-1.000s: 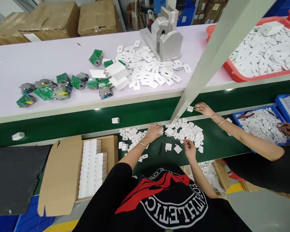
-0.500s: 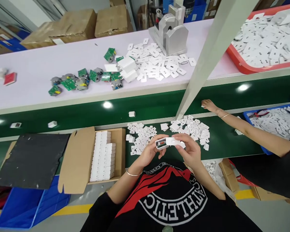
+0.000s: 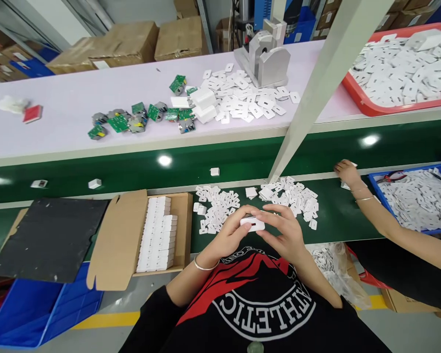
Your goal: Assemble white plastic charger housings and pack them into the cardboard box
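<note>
My left hand is wrapped around a small white charger housing, its thumb along the near side. A white cover plate with a dark slot now lies over the housing's end facing me. My right hand has its thumb and fingertips on the right edge of the same housing, other fingers spread. Behind my hands, loose white cover plates lie in a left pile and a right pile. A short stack of white plates sits between them.
An open carton with rows of white housings stands at left. White units ride on the green belt. A co-worker's hand works at right, beside a blue tray. A slanted post rises ahead; circuit boards lie on the shelf.
The cover plate that my right hand held beside the open housing now covers its opening. Belt units have shifted right in view. The co-worker's hand has moved right, toward the blue tray.
</note>
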### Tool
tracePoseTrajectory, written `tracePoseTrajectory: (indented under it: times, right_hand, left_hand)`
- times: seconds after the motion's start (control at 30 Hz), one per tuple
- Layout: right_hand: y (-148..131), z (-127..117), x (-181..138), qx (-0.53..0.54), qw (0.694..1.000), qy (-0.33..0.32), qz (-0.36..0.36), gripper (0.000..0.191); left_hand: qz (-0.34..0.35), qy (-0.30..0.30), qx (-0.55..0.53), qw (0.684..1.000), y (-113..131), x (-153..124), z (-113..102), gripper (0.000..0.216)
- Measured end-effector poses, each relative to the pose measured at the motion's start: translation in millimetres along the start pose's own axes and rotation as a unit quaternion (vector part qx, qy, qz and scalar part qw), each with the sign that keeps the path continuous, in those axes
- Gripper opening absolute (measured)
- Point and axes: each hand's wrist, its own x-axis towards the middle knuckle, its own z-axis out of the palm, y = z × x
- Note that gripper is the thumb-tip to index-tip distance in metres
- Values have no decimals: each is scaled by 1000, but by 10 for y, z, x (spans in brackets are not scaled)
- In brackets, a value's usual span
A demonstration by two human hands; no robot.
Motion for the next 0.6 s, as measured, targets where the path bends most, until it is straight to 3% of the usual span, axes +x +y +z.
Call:
tracePoseTrajectory:
  times: [0.13,0.3,0.47,0.6]
  right_hand:
    - [-29,98,-35,83,991,20,108,50]
    - [-54,281,-26,225,947,-54,224,46]
    - [-32,372,12,256,939,-8,228,43]
    - [7,351,23,227,950,41,209,39]
  left_hand:
    - [55,22,51,997,41,15,22,36]
    - [147,50,168,973,37,38,11,35]
    - [149,81,226,959,-14,20,-35,43]
    - [121,48,199,971,-35,3,-61,44]
